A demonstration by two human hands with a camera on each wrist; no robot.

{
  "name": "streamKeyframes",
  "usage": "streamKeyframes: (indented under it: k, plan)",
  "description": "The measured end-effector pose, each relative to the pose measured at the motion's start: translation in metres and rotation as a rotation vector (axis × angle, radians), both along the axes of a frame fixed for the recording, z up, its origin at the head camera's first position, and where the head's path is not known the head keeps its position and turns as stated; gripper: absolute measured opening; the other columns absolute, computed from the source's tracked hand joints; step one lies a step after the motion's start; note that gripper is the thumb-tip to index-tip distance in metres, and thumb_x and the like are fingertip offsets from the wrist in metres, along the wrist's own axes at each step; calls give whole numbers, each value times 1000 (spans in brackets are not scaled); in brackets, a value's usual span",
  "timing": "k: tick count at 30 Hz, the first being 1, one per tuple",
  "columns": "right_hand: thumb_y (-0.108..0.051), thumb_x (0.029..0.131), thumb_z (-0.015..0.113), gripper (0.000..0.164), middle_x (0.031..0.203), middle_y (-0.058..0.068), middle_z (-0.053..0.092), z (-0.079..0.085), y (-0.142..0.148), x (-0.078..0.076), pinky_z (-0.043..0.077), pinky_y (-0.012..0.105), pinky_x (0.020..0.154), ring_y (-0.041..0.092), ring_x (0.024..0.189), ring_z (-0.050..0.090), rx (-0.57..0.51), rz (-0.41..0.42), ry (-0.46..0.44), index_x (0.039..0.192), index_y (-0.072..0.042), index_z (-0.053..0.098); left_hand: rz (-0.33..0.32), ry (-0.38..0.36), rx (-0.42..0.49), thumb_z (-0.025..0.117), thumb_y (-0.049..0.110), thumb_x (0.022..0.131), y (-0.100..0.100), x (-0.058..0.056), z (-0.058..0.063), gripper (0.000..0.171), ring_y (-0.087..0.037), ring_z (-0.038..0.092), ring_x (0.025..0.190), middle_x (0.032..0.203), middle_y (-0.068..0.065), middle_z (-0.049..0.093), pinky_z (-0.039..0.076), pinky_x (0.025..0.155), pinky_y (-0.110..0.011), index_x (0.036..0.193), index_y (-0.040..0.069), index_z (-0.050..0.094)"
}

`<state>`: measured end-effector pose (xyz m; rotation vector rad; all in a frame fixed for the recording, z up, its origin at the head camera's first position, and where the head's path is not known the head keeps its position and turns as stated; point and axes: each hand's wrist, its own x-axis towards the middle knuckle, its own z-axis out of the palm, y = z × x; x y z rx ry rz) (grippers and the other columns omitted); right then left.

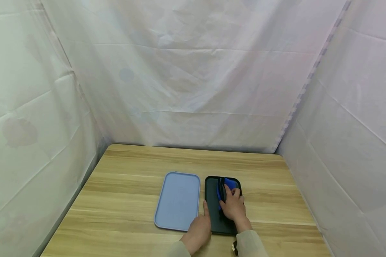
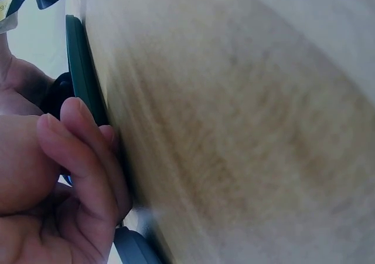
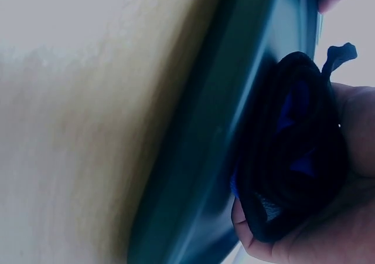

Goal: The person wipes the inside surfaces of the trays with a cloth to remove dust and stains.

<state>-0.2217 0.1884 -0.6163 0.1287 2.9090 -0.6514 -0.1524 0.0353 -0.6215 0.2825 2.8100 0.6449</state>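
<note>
My right hand (image 1: 234,207) grips a rolled-up blue cloth with black edging (image 1: 230,183) over the dark green tray (image 1: 214,225). From the right wrist view, the cloth's (image 3: 293,152) layered end faces the camera, its dark loop (image 3: 340,56) sticking out and fingertips tucked under the roll. My left hand (image 1: 199,228) is at the tray's near left corner. Its index finger lies straight along the tray's left edge. The left wrist view has its other fingers (image 2: 88,152) loosely bent beside the green rim, with nothing visible in them.
A light blue tray (image 1: 179,201) lies just left of the green one, a narrow gap between them. Both are on a wood-grain table (image 1: 128,200). Pale sheets (image 1: 193,78) hang behind the table and at both sides.
</note>
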Motion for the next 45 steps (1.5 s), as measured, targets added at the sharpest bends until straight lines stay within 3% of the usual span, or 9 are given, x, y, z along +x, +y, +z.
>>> streamKeyframes:
  k: [12, 22, 45]
  plan:
    - [-35, 89, 66, 73, 133, 20, 32, -3, -12, 0, 45, 55, 70, 41, 103, 43, 12, -2, 22, 152, -22, 32, -9, -4, -43, 79, 17, 77, 1, 0, 1, 100, -14, 50, 48, 58, -7, 55, 46, 49, -28, 151, -8, 17]
    - [-48, 89, 63, 76, 134, 21, 34, -6, -23, 1, 46, 58, 74, 40, 105, 42, 32, 15, 54, 152, -20, 31, -21, -20, -55, 76, 16, 79, 0, 0, 4, 96, -14, 52, 50, 61, -8, 57, 47, 50, -28, 151, -7, 16]
    - [-45, 92, 60, 71, 132, 21, 36, -5, -38, 1, 46, 53, 71, 37, 101, 43, 40, 33, 76, 151, -18, 33, -29, -32, -40, 74, 15, 81, 0, -1, 2, 94, -14, 52, 48, 58, -7, 56, 46, 48, -28, 152, -6, 15]
